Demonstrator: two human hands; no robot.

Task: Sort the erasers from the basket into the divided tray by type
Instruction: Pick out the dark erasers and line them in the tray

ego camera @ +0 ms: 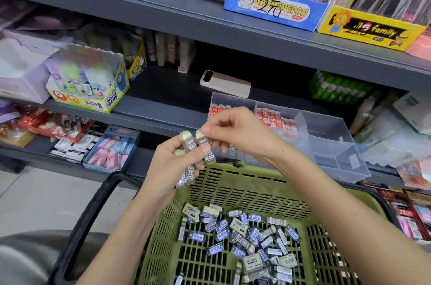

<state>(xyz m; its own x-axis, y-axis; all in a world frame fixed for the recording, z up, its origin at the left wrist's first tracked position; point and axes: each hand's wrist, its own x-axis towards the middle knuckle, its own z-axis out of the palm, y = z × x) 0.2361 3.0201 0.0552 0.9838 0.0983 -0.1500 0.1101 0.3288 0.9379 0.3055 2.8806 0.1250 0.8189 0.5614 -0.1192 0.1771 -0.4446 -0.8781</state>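
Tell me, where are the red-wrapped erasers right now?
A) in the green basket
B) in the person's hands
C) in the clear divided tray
C: the red-wrapped erasers stand in the far compartments of the clear divided tray; the left hand and right hand grip grey-sleeved erasers, and the green basket shows none in red.

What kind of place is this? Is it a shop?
Probably a stationery shop: the shelves hold display boxes with prices written on them and a glue box, and a basket holds erasers.

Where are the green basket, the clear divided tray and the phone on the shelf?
green basket (pixel 245 183): head view, far wall.
clear divided tray (pixel 326 140): head view, bare right compartment.
phone (pixel 225 84): head view, its back.
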